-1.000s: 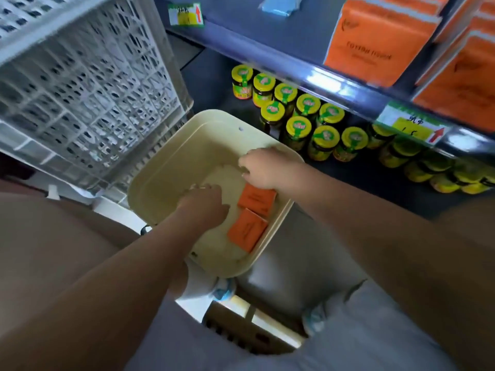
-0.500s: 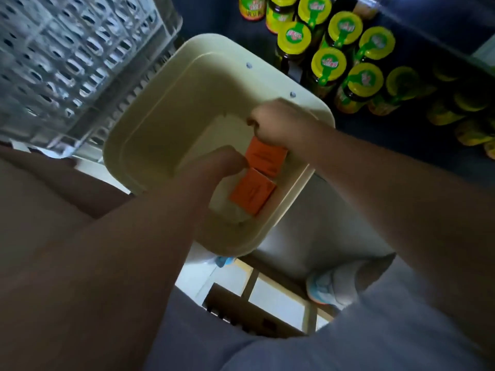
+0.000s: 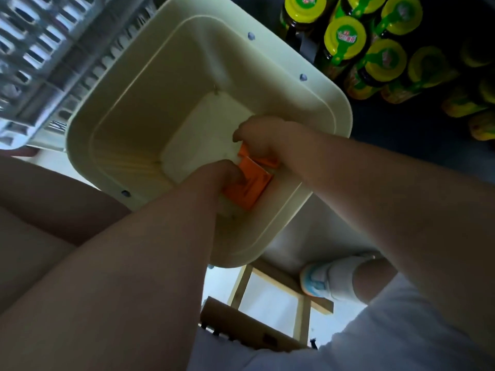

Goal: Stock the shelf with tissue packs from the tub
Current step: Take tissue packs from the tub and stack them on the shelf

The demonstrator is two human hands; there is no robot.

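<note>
Two orange packs lie on the floor of the tub [image 3: 329, 103], close to its right wall and touching each other. Both arms reach down into the tub from the bottom of the view, bare forearms nearly parallel, wrists bent so that the backs of the hands face up.

The left hand [image 3: 222, 175] comes in from the lower left. Its fingers are curled down over the left edge of the near pack [image 3: 250, 190] and grip it there (the thumb is hidden under the hand). That pack lies flat, most of its top face in view.

The right hand [image 3: 263, 140] crosses the tub's right rim, knuckles up, fingers folded round the upper end of the far pack [image 3: 269, 163]. Only a narrow orange strip of it shows below the palm, so I cannot tell how it lies.

The rest of the tub floor is bare and pale. A white crate [image 3: 40, 49] stands against the tub's left rim, and jars [image 3: 345, 36] with yellow lids crowd a dark shelf [image 3: 388, 135] beyond the right rim. Below the tub a shoe [image 3: 321, 279] rests on a wooden frame [image 3: 302, 314]
</note>
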